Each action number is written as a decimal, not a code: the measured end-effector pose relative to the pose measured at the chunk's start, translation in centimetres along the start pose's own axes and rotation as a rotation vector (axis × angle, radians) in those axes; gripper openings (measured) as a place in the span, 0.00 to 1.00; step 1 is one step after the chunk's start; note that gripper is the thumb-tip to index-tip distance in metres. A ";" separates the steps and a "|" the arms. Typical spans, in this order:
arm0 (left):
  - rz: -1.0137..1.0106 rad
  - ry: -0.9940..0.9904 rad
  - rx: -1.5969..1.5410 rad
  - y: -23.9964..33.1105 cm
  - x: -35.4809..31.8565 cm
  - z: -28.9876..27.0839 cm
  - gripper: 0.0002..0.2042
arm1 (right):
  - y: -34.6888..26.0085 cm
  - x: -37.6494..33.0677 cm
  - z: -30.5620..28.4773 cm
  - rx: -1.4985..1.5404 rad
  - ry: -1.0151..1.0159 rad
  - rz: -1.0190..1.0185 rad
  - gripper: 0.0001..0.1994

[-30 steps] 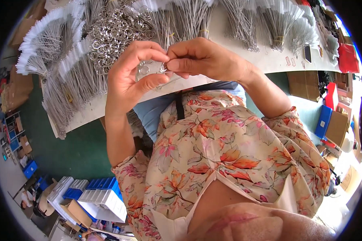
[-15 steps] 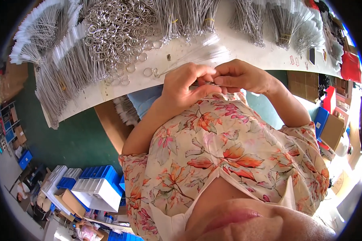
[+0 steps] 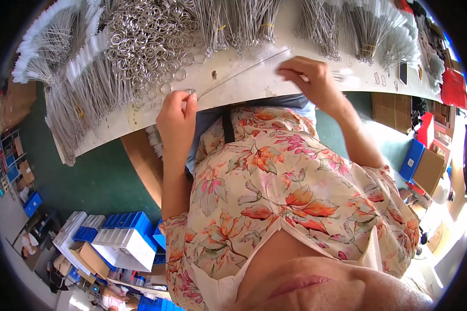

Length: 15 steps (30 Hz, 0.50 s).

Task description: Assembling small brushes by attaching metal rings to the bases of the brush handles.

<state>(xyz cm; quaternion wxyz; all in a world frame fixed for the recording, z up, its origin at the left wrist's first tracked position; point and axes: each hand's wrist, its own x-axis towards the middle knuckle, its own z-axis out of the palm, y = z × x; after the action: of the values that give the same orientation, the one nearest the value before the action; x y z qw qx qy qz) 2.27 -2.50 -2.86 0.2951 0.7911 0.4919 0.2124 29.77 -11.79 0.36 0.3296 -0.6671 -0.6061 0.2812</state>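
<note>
My left hand (image 3: pixel 175 118) is at the table's near edge. Its thumb and forefinger are closed on a small metal ring (image 3: pixel 191 92). A thin wire brush (image 3: pixel 244 67) with pale bristles slants across the table between my hands, its lower end close to the left fingertips; whether they touch it, I cannot tell. Over the table to the right is my right hand (image 3: pixel 311 78), its fingers bent and smeared by motion, so any hold is unclear. A blurred white bristly thing (image 3: pixel 342 75) shows beside it.
A heap of metal rings (image 3: pixel 148 39) covers the table's far left. Bundles of wire brushes (image 3: pixel 91 88) surround it, and more bundles (image 3: pixel 368 33) line the far side. A dark phone-like object (image 3: pixel 402 72) lies at the right. Blue and white bins (image 3: pixel 124 243) stand behind, lower left.
My hands were together in front of my chest and have moved apart. The left went left to a ring at the table edge; the right moved up and right over the table.
</note>
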 end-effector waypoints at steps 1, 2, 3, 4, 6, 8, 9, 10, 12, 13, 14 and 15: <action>-0.048 -0.024 -0.102 0.3 0.4 -0.3 0.05 | -1.9 1.0 1.1 0.162 -0.011 -0.025 0.05; -0.047 -0.020 -0.098 0.6 0.7 -0.5 0.05 | -3.6 2.0 2.0 0.148 -0.052 -0.163 0.04; -0.049 0.028 -0.389 0.9 1.0 -0.6 0.04 | -4.9 2.7 2.9 0.135 -0.089 -0.305 0.04; -0.048 0.075 -0.682 1.3 1.2 -1.0 0.03 | -6.0 3.0 4.0 0.174 -0.093 -0.359 0.04; -0.026 0.022 -0.777 2.9 2.6 -2.8 0.02 | -7.3 4.0 5.2 0.166 -0.114 -0.408 0.03; 0.035 -0.055 -0.889 4.0 3.3 -4.5 0.06 | -7.7 4.6 5.8 0.095 -0.112 -0.429 0.03; 0.040 -0.051 -0.886 4.0 3.5 -5.0 0.06 | -7.7 4.9 6.0 0.021 -0.111 -0.442 0.03; 0.148 -0.097 -0.818 3.7 3.8 -5.6 0.07 | -7.3 5.3 6.1 0.082 -0.117 -0.481 0.03; 0.248 -0.172 -0.763 3.2 4.2 -6.6 0.07 | -8.0 5.6 5.3 0.224 -0.222 -0.386 0.04; 0.249 -0.169 -0.763 3.1 4.3 -7.0 0.07 | -8.3 5.7 4.7 0.364 -0.325 -0.281 0.05; 0.275 -0.214 -0.765 3.1 4.5 -7.5 0.07 | -8.6 5.8 4.3 0.363 -0.323 -0.282 0.05; 0.301 -0.260 -0.767 3.1 4.6 -7.7 0.08 | -8.8 5.8 3.9 0.473 -0.389 -0.157 0.06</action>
<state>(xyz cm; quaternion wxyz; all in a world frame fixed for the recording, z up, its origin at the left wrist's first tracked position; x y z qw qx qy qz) 1.37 2.56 5.13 0.5931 0.7071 0.2151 0.3193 21.89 -5.17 4.92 0.3741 -0.4567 -0.6251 0.5106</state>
